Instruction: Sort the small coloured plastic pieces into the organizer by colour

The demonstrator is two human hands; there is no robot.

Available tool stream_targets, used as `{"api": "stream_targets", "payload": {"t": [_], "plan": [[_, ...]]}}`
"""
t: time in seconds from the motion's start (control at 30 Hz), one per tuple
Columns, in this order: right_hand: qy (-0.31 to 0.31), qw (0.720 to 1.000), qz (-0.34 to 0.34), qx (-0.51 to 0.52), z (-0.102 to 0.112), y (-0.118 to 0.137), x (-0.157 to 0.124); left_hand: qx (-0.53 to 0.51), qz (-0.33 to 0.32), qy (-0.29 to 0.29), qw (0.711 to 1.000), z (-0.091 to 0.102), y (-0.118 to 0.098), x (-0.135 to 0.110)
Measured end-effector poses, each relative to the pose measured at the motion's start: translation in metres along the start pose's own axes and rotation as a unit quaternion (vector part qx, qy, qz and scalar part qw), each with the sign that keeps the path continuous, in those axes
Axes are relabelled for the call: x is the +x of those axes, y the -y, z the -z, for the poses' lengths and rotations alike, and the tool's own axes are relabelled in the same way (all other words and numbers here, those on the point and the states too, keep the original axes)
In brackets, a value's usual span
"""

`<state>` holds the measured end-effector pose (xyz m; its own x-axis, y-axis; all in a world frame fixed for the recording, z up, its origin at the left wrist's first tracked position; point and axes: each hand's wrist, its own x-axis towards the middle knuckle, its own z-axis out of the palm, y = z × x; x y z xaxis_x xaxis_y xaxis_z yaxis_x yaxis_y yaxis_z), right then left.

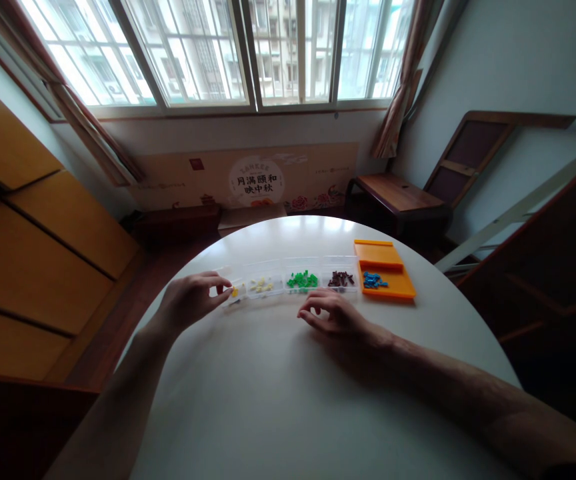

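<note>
My left hand [193, 300] reaches to the left end of a row of clear plastic boxes. Its thumb and forefinger meet in a pinch right at a small yellow piece [235, 291]; whether the piece is between them is too small to tell. Pale yellow pieces [262, 285] lie in the neighbouring box. My right hand [333, 315] rests on the table in front of the boxes, fingers curled and the tips near the thumb; anything in them is hidden. Just beyond it are small green pieces [303, 279] and dark brown pieces [341, 279] in their boxes.
An open orange case [398, 288] with small blue pieces [374, 280] lies at the right end of the row. All stands on a round white table [248, 400]. Beyond its edge are a wooden chair [398, 193], a printed cardboard panel [308, 167] and windows.
</note>
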<state>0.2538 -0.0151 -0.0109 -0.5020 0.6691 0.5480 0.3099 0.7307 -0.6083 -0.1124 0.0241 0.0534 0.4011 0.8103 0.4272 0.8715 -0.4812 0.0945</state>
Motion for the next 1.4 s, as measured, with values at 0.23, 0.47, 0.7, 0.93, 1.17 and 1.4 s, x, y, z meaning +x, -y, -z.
{"api": "stream_targets", "payload": {"t": [0.23,0.47,0.7,0.93,1.17,1.4], "plan": [[0.009,1.0,0.004,-0.026,0.0,0.0,-0.001,-0.044,-0.082,-0.034,0.995,-0.006,-0.03,0.003],[0.068,0.994,0.026,-0.076,0.004,0.009,0.001,-0.142,-0.277,0.015,0.95,-0.036,-0.093,-0.001],[0.147,0.978,0.063,-0.134,0.027,0.021,-0.012,-0.177,-0.267,0.066,0.945,-0.044,-0.099,-0.004],[0.191,0.976,0.027,-0.1,0.058,0.023,-0.053,-0.221,-0.284,0.137,0.923,-0.041,-0.112,-0.002],[0.173,0.982,-0.017,-0.07,0.067,0.021,-0.063,-0.226,-0.283,0.15,0.92,-0.042,-0.114,0.001],[0.045,0.991,-0.107,-0.06,0.063,0.013,-0.065,-0.218,-0.276,0.166,0.921,-0.042,-0.113,0.001]]}}
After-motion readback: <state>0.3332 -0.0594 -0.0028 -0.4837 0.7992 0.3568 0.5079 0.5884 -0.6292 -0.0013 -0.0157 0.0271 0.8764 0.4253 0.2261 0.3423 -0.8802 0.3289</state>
